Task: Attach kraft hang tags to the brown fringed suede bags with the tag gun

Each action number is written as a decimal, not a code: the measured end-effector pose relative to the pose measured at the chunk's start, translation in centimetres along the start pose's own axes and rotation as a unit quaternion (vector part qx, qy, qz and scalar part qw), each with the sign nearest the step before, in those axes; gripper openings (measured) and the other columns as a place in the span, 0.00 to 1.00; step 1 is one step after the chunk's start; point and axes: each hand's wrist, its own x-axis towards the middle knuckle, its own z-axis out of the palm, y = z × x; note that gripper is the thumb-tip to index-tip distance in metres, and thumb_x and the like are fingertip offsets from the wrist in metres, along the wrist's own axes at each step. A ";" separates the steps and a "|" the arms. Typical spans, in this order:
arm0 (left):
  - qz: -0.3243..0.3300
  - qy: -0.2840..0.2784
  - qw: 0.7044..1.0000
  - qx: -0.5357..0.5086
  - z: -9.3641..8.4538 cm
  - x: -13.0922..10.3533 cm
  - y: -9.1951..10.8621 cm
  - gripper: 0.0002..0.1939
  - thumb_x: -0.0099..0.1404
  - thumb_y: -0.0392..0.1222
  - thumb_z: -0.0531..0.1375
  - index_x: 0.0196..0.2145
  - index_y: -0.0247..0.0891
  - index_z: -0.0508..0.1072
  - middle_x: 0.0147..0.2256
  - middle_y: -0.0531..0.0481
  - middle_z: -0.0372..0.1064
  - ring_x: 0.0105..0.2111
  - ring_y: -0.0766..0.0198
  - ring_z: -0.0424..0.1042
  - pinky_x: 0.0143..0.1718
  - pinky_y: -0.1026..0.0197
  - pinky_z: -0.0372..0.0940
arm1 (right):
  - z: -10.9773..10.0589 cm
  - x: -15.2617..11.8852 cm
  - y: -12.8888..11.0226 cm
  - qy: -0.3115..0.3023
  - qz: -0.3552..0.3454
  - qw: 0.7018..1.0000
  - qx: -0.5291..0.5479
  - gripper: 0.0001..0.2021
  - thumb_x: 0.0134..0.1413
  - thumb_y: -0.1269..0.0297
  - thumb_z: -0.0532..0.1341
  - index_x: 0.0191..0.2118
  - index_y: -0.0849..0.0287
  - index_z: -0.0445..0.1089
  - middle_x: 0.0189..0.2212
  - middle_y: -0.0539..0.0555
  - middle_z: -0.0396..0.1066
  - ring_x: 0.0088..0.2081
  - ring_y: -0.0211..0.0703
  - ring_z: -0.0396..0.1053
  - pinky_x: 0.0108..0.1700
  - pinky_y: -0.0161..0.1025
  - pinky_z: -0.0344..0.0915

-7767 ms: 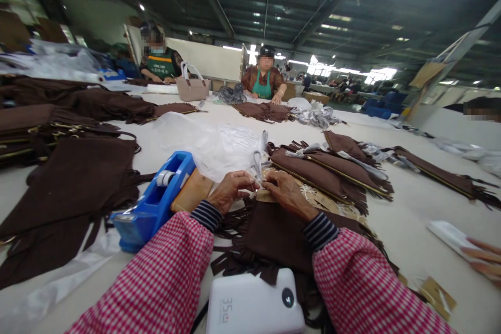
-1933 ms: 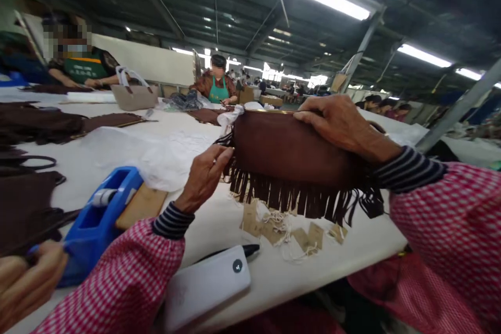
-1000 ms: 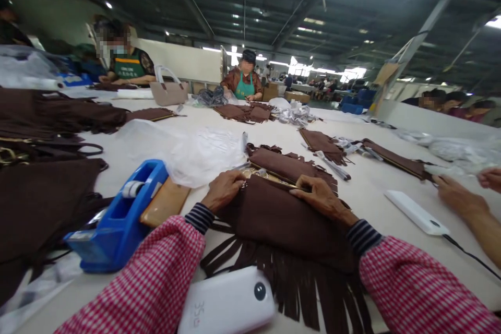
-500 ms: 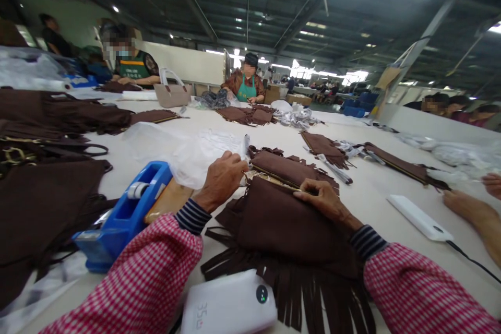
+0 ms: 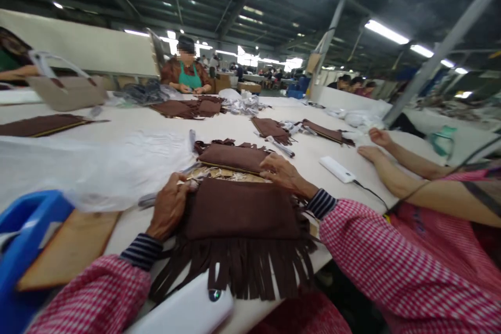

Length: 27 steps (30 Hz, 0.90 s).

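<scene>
A dark brown fringed bag lies in front of me, its long strips hanging toward the table's near edge. Along its far side runs an opening where crumpled pale paper shows. Beyond that opening lies another brown panel edged with a gold zip; whether it belongs to the same bag I cannot tell. My left hand has its fingers curled at the bag's far left corner. At the right end of the opening, my right hand is bent over the zip edge, thumb and fingers closed on it.
Near the front sits a white device, partly under the fringe. To the left are a blue tape dispenser, a tan board and clear plastic. A co-worker's hands are at the right, beyond another white device.
My view has turned to the right. My left hand has lowered to the bag's left corner, and my right hand has shifted along to the right end of the opening.
</scene>
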 end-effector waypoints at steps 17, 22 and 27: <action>-0.048 -0.022 0.990 0.133 0.2 -0.4 0.3 0.19 0.69 0.61 0.49 0.35 0.44 0.68 0.33 0.52 0.73 0.39 0.54 0.71 0.35 0.61 0.60 | -6.7 -18.9 8.1 -0.067 0.216 0.974 -0.007 0.14 0.56 0.55 0.64 0.45 0.57 0.73 0.40 0.54 0.72 0.39 0.45 0.68 0.42 0.40 0.62; -0.018 -0.111 0.971 0.212 0.4 0.4 -0.2 0.23 0.66 0.62 0.52 0.41 0.40 0.74 0.39 0.46 0.76 0.40 0.51 0.73 0.35 0.61 0.59 | -5.1 -17.4 8.1 -0.062 0.282 0.955 0.070 0.11 0.43 0.62 0.70 0.34 0.59 0.72 0.32 0.51 0.71 0.35 0.42 0.67 0.36 0.37 0.60; -0.035 -0.110 0.974 0.196 0.6 0.3 -0.3 0.22 0.66 0.60 0.53 0.45 0.41 0.74 0.42 0.47 0.77 0.42 0.52 0.73 0.36 0.62 0.59 | -6.2 -16.6 8.2 -0.050 0.360 0.908 0.207 0.11 0.41 0.62 0.69 0.27 0.59 0.67 0.23 0.50 0.71 0.26 0.38 0.65 0.26 0.34 0.57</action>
